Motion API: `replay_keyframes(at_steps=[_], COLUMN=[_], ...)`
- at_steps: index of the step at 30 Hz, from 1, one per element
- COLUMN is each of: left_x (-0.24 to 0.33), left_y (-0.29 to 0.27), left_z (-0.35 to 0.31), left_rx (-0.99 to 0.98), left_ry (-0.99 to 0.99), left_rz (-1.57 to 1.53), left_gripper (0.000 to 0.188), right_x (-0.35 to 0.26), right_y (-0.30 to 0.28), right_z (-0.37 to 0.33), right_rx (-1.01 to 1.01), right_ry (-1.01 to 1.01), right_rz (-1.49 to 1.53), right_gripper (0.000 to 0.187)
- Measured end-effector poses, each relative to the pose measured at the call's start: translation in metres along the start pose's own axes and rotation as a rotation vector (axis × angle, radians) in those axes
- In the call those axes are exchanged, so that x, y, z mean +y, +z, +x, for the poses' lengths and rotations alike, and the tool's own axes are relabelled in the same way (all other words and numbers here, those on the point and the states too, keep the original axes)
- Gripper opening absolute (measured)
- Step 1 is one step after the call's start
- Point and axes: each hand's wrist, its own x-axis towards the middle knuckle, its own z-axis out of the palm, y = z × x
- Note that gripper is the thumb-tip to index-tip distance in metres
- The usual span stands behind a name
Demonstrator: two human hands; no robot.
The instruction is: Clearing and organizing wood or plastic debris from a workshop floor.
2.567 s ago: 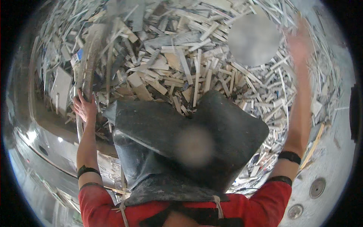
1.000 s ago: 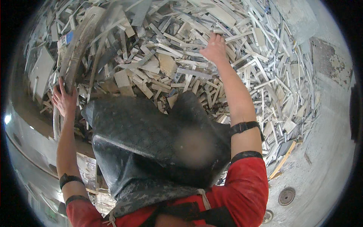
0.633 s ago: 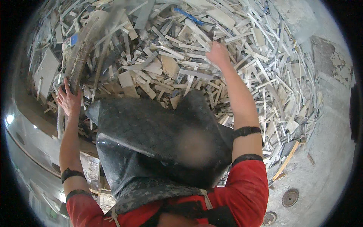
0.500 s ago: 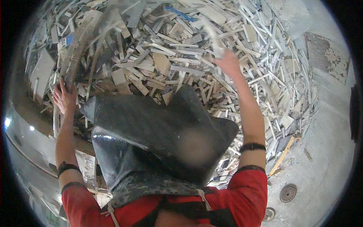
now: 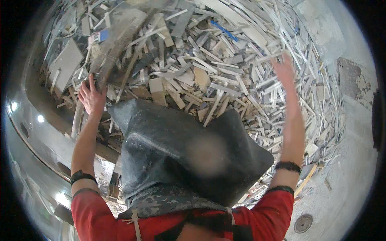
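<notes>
My left hand (image 5: 92, 96) rests with its fingers spread at the lower end of a long, worn, greyish board (image 5: 114, 56). The board slants up and away over the heap. Out over the far right of a large heap of pale broken strips and tile-like offcuts (image 5: 219, 86), my right hand (image 5: 284, 69) is stretched forward. It is smeared by motion, but its fingers look apart, and I see nothing held in it. Light strips lie close around its fingertips. A dark, wet-looking apron (image 5: 173, 148) covers my front between both arms.
A blue strip (image 5: 224, 30) lies on the heap toward the back. At the left stands a large pale slab (image 5: 66, 66) beside a curved edge. Along the right runs a grey floor with a round drain cover (image 5: 303, 223) and a yellowish wooden stick (image 5: 305, 180).
My right hand has swung right, and the pale blurred strip that it held is out of it. The view has shifted, while my left hand stays at the board.
</notes>
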Motion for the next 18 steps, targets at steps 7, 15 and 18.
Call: replay_keyframes(at_steps=[7, 15, 18], left_x=[0.006, 0.009, -0.003], left_y=[0.005, 0.002, 0.001], left_z=[0.011, 0.014, 0.003], left_rx=[0.001, -0.051, -0.039], left_ry=[0.011, 0.007, 0.005], left_rz=[-0.083, -0.068, -0.048], left_gripper=[0.087, 0.082, 0.08], right_x=[-0.344, -0.329, -0.296], right_y=[0.123, 0.142, 0.11], right_z=[0.064, 0.076, 0.055], right_rx=[-0.199, -0.057, -0.113], right_ry=[-0.05, 0.218, -0.136], right_rz=[0.448, 0.498, 0.31], right_gripper=[0.121, 0.092, 0.072])
